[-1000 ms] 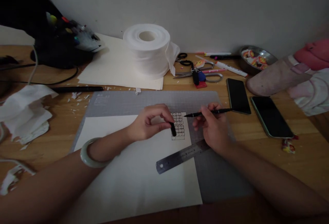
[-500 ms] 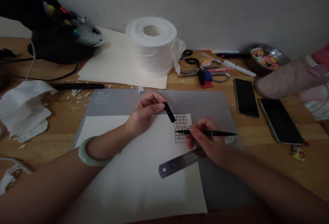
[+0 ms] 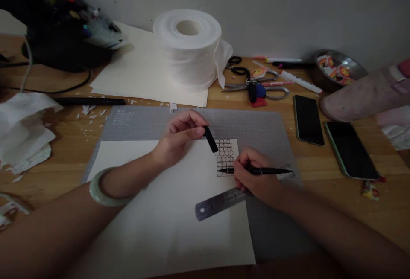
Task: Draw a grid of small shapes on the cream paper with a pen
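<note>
Between thumb and fingers, my left hand (image 3: 179, 136) pinches a black pen cap (image 3: 210, 139), held above the paper. My right hand (image 3: 254, 176) grips a black double-ended marker pen (image 3: 270, 171), its tip pointing left over the lower drawn grid. Whether the tip touches the paper I cannot tell. Two small ink grids of rounded shapes (image 3: 223, 147) sit at the upper right of the white paper sheet (image 3: 166, 215). A metal ruler (image 3: 218, 204) lies slanted across the sheet, its right end hidden under my right hand. Beneath the sheet is a grey cutting mat (image 3: 253, 123).
A large white paper roll (image 3: 188, 61) stands on spare sheets (image 3: 128, 70) behind. Scissors (image 3: 237, 88), a white marker (image 3: 301, 82) and a metal bowl of wrapped sweets (image 3: 339, 70) lie back right. Two phones (image 3: 308, 119) and a pinkish bottle (image 3: 358, 91) are rightward; crumpled tissue (image 3: 25, 129) is left.
The marker in my right hand has come down slightly and turned more level over the lower grid. My left hand keeps its pinch on the cap. The whole view has shifted a little.
</note>
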Available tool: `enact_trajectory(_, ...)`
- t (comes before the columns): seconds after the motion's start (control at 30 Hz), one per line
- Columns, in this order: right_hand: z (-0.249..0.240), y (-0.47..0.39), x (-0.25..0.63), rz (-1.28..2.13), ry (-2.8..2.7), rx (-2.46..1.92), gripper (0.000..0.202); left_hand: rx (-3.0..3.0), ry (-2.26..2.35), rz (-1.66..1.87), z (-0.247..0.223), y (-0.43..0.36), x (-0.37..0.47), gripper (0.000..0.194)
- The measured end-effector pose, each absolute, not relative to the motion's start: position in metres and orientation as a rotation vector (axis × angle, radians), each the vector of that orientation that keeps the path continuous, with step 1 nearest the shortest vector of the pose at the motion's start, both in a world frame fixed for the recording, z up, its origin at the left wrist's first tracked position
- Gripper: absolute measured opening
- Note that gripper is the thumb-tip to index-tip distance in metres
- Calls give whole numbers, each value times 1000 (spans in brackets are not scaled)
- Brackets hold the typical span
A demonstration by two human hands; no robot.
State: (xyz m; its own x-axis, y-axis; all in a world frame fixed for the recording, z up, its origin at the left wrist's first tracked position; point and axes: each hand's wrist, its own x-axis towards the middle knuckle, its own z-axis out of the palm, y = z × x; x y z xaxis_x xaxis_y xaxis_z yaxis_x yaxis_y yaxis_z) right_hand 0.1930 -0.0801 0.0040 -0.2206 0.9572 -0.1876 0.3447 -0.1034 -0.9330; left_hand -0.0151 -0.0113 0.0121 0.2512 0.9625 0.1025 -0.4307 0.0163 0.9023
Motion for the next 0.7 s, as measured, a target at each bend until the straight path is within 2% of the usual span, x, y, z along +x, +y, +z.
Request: enact_trajectory(0.7,4,-80,192,1311,-1670,-1535,21,1028,637,1223,13,-12,-13,14)
